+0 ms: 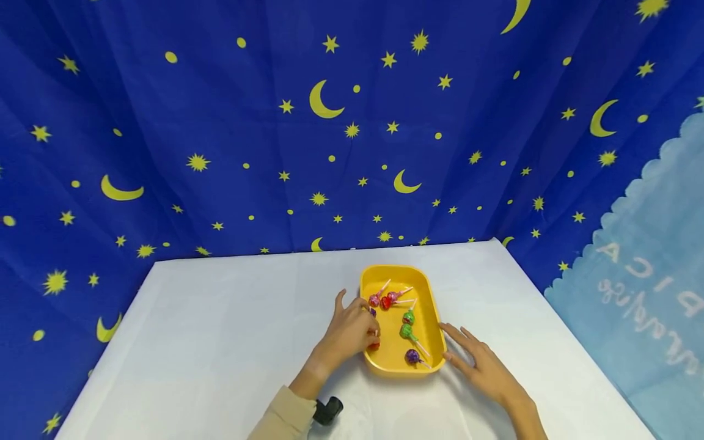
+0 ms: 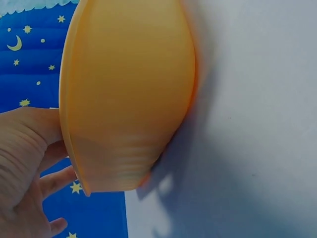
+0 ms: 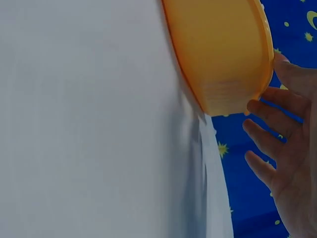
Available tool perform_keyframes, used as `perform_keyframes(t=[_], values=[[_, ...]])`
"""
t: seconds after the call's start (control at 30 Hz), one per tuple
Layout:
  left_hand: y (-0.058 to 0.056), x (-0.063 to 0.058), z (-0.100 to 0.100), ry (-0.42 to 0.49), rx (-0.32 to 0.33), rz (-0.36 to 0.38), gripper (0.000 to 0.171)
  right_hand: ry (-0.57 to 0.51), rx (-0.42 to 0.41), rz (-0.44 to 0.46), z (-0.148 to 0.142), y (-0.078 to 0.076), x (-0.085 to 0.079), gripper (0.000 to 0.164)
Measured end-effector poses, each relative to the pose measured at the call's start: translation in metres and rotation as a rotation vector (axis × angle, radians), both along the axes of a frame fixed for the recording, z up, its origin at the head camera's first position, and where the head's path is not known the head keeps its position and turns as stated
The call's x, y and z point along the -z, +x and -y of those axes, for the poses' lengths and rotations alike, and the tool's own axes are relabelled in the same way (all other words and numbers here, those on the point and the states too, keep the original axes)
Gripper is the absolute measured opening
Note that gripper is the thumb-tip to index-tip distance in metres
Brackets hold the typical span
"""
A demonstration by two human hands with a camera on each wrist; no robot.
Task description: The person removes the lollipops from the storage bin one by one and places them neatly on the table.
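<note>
Right hand [image 1: 484, 365], outstretched, and left [image 1: 349, 330], hold unclear, flank one tray's [image 1: 391, 346] two green lollipops [image 1: 406, 330].

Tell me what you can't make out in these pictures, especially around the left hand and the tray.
Head view: whether the left hand grips the red candy; the hand covers most of it.
Head view: part of the purple candy, behind that hand.
Both wrist views: the candies, hidden by the tray.
Head view: the rest of the blue cloth, cut off by the right edge.
</note>
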State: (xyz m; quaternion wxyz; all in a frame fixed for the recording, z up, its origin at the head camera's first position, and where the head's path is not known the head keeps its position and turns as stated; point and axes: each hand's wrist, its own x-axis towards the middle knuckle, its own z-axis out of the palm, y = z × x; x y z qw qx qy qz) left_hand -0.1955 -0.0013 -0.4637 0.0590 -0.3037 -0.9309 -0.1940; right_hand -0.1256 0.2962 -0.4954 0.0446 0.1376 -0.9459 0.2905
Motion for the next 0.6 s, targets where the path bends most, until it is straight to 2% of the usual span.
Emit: perform_keyframes(t=[0.2, 0.37, 0.6], values=[[0.0026, 0.0008, 0.0011, 0.011, 0.004, -0.012, 0.009, -0.036, -0.081, -0.054, 0.0002, -0.0023, 0.0023, 0.051], [0.0054, 0.0006, 0.0015, 0.018, 0.021, 0.005, 0.008, -0.02, -0.065, -0.05, 0.0007, -0.0015, 0.0013, 0.051], [0.0058, -0.0048, -0.001, 0.012, 0.023, -0.046, 0.003, -0.029, -0.077, -0.018, -0.0048, -0.0038, -0.0033, 0.052]])
